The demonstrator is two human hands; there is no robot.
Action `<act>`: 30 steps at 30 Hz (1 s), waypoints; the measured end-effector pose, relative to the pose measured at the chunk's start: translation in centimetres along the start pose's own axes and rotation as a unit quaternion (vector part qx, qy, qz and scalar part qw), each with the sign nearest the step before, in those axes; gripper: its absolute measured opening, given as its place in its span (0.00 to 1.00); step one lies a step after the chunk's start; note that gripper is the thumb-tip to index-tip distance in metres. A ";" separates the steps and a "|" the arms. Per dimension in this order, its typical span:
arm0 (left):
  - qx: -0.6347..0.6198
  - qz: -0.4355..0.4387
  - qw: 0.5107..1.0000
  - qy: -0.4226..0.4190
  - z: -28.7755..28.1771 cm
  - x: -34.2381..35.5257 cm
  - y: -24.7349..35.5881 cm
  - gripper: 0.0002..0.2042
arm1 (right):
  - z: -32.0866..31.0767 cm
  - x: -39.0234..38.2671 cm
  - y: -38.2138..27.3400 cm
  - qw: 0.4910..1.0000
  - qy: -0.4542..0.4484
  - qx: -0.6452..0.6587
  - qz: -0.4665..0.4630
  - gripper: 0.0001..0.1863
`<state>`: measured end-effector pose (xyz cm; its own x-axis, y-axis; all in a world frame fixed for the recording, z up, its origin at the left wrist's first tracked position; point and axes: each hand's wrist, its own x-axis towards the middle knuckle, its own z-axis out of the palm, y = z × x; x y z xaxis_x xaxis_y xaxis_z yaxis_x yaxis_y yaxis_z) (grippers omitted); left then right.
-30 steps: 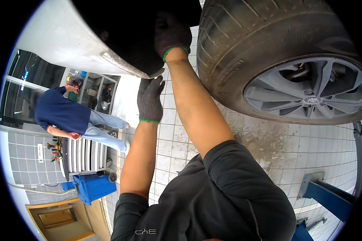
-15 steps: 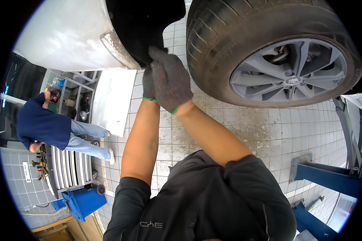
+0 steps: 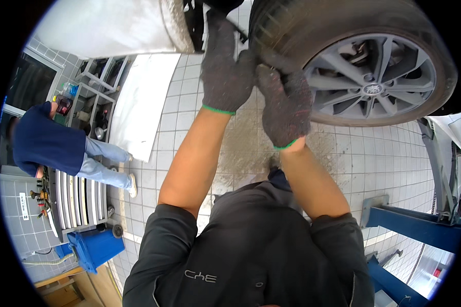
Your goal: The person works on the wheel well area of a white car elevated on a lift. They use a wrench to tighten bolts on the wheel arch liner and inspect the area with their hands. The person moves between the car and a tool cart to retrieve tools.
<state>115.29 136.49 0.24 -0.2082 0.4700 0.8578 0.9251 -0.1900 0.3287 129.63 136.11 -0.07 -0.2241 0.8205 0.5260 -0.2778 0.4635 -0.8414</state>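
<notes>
Gloved right hand (image 3: pixel 287 105) meets the edge of the wheel (image 3: pixel 372 89) at two o'clock, its grip impossible to tell; the left hand (image 3: pixel 228 74), unclenched, points toward twelve. Careful handling means keeping fingers clear of the white body panel (image 3: pixel 112 28) near eleven.

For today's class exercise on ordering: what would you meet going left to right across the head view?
Co-worker's navy shirt, white panel, left gloved hand, right gloved hand, grey wheel rim.

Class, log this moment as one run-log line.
left hand: gloved, open, near white body panel | right hand: gloved, overlapping tire in view, contact unclear | co-worker: left side, near drawer cabinet
</notes>
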 end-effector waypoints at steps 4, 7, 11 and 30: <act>-0.014 0.050 0.994 -0.094 -2.2 1.2 0.0 0.37 | 0.9 -1.2 2.2 0.999 0.024 0.020 0.013 0.18; -0.044 0.013 0.986 -0.159 -3.3 1.4 0.7 0.48 | 2.5 -0.8 1.9 0.996 0.015 0.075 0.056 0.14; -0.099 -0.125 0.960 -0.229 -3.0 3.5 5.0 0.51 | 4.1 -2.3 7.9 0.997 0.057 -0.035 0.038 0.15; 0.169 -0.136 0.933 -0.287 -2.4 -2.7 -4.9 0.25 | 10.5 10.6 2.3 0.971 0.127 0.144 0.145 0.17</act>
<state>110.57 134.10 -2.76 -0.3354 0.8638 0.3760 0.9301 0.2403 0.2777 116.79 142.38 4.87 -0.1043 0.9753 0.1947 -0.4951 0.1189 -0.8607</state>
